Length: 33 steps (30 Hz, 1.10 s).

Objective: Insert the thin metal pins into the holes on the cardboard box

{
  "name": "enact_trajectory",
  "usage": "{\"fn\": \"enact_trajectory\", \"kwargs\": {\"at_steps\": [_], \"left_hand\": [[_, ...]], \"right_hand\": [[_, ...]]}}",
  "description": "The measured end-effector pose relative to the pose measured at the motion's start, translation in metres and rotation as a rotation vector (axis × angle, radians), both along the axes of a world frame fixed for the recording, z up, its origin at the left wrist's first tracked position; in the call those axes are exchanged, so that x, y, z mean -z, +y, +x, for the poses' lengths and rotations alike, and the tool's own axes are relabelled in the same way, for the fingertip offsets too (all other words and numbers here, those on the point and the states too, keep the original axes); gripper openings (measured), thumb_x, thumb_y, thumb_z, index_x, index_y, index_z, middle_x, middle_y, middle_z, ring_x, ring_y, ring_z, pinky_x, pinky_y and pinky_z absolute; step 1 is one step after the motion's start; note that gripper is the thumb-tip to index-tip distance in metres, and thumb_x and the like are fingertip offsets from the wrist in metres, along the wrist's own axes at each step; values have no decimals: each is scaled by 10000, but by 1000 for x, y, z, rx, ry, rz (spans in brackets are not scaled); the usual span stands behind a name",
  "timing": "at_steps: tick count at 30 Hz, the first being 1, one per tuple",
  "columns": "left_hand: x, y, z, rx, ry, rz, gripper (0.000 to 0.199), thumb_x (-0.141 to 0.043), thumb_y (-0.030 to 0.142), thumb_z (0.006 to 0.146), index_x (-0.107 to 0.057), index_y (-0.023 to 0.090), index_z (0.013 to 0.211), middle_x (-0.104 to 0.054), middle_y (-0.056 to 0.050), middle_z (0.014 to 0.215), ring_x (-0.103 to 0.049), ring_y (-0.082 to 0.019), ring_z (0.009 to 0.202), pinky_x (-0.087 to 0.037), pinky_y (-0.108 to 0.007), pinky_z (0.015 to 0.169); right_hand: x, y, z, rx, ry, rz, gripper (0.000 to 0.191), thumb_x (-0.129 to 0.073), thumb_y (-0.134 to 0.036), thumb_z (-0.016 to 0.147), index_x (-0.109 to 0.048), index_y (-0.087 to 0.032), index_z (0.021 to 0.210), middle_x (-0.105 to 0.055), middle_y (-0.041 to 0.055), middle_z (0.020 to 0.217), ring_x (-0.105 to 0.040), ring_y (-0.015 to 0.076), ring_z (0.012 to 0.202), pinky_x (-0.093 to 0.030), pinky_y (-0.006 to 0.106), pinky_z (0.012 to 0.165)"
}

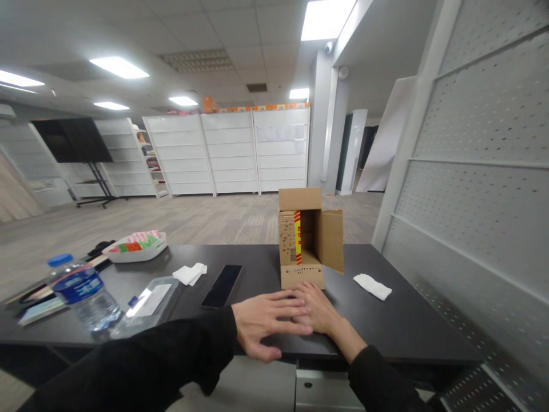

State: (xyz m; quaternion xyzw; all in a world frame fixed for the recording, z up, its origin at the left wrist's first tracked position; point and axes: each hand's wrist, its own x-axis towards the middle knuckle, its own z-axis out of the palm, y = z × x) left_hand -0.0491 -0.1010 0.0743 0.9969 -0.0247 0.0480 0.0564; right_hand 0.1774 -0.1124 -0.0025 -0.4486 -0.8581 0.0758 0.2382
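Observation:
A cardboard box (286, 237) with a red and yellow tape strip stands on the dark desk, its opening toward me and its flaps folded out. My right hand (317, 306) lies flat just in front of the box's lower flap, and its fingertips come close to that flap; whether they touch it I cannot tell. Across its fingers reaches my left hand (272, 317), fingers stretched out and thumb apart. Nothing shows in either hand. Part of the right hand's fingers is hidden under the left. Left of the hands lies a black phone (223, 285).
On the desk (261, 269) are a folded white tissue (372, 286) at right, another crumpled tissue (190, 273), a clear plastic case (150, 300), a tilted water bottle (83, 292) and a white basket (137, 252) at left. A perforated panel (472, 189) borders the right side.

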Motion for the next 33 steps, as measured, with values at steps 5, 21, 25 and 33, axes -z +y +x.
{"fn": "enact_trajectory", "kwargs": {"at_steps": [5,21,25,33], "left_hand": [[0,-25,10,165,-20,0,702,-500,455,817,-403,260,1485,-273,-33,1615,-311,-297,1468,-183,-470,1249],[32,76,-54,-9,76,118,793,-546,378,790,-287,267,1531,-262,-84,1617,-279,-314,1479,-206,-534,1216],[28,68,-44,30,77,94,773,-516,444,813,-296,246,1528,-299,-100,1602,-303,-306,1470,-223,-516,1216],[44,59,-32,52,68,20,713,-497,518,804,-398,286,1471,-316,-76,1599,-338,-303,1454,-220,-507,1222]], "right_hand": [[2,4,2,19,2,-22,361,-661,-333,813,-651,-215,1154,-665,65,1166,-541,251,1078,-379,390,966],[-8,-4,-8,71,19,22,356,-610,-250,761,-679,-201,1106,-680,55,1091,-553,231,1042,-395,355,966],[-7,-4,-9,76,36,16,354,-617,-251,755,-684,-193,1098,-686,60,1076,-556,234,1034,-405,354,951],[-3,-3,-10,101,21,37,337,-619,-296,775,-694,-191,1086,-695,53,1053,-562,228,1023,-412,342,945]]}}
